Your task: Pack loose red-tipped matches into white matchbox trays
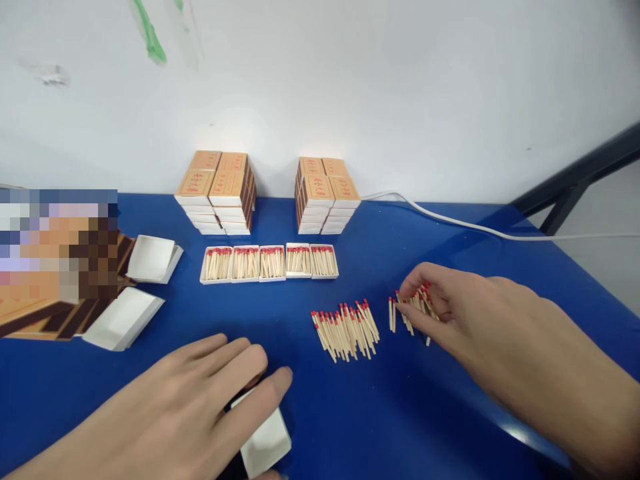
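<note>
My left hand point(200, 400) lies over the near left of the table, its thumb and fingers around an empty white matchbox tray point(267, 443) that it partly hides. My right hand point(465, 320) is bent over a small pile of red-headed matches point(417, 305) at the right, thumb and index finger close together on them; whether a match is pinched is hard to see. Between the hands lies a larger loose pile of matches point(345, 330). Behind it, several white trays filled with matches point(273, 263) stand side by side in a row.
Two block stacks of orange matchboxes, a left one point(220, 193) and a right one point(325, 197), stand near the wall. White trays point(120, 319) and brown-sided sleeves lie at the left, partly pixelated. A white cable point(450, 221) crosses the back right of the blue table point(350, 413).
</note>
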A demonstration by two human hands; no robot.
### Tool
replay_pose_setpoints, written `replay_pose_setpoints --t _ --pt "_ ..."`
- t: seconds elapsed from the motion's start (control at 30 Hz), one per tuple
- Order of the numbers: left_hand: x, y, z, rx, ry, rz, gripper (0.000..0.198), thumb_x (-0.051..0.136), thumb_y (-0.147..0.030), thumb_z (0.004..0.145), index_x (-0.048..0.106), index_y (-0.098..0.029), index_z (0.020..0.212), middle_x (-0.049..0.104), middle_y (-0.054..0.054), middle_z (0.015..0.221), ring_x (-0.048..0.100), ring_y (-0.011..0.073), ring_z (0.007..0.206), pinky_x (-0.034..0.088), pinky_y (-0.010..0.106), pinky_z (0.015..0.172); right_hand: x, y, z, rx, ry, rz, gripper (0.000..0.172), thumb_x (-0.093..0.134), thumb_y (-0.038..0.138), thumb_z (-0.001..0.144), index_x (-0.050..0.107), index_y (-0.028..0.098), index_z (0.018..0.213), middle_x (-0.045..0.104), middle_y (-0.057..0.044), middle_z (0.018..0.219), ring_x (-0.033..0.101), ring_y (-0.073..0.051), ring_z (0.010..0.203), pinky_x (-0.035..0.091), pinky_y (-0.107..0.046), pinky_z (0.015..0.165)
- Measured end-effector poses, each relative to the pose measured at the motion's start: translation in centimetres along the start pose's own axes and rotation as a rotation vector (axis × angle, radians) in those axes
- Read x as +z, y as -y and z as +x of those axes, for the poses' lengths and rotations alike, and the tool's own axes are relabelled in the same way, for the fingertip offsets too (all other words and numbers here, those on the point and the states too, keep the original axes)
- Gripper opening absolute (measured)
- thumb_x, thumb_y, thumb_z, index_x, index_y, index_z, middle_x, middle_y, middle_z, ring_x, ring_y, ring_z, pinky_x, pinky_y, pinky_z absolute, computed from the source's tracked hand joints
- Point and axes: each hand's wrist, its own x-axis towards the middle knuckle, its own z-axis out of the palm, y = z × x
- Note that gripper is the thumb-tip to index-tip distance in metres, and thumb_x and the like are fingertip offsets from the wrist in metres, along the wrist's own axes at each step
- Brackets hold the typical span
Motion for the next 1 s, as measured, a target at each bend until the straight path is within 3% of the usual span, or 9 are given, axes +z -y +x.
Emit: replay_pose_setpoints --t 0.5,0.73,1.0 --pt "-0.04 -0.10 -0.15 0.002 -0.002 0.003 0.042 0.047 -0.044 0.120 0.065 -0.020 0.150 0.079 0.007 0.121 0.079 0.0274 0.105 0.056 0.049 0.105 -0.23 0.09 -0.29 0.061 0.069 -0.121 0.026 0.051 0.051 0.105 0.063 0.033 0.090 0.070 -0.002 0.070 0.064 -0.029 0.055 0.025 -0.037 0.056" --pt "0.04 -0.01 -0.10 -0.011 0.022 0.000 0.042 0.050 -0.042 0.118 0.064 -0.020 0.151 0.079 0.008 0.122 0.079 0.0290 0.107 0.060 0.050 0.105 -0.42 0.35 -0.12 0.040 0.064 -0.099 0.036 0.044 0.057 0.109 0.063 0.032 0.090 0.069 -0.004 0.069 0.064 -0.029 0.055 0.028 -0.037 0.054" --pt "0.02 -0.03 -0.08 -0.021 0.003 -0.022 0.042 0.055 -0.040 0.115 0.065 -0.020 0.151 0.080 0.008 0.122 0.080 0.0293 0.105 0.060 0.050 0.104 0.09 0.68 0.17 0.027 0.055 -0.071 0.033 0.050 0.054 0.110 0.069 0.032 0.093 0.072 -0.004 0.071 0.066 -0.031 0.057 0.032 -0.038 0.053"
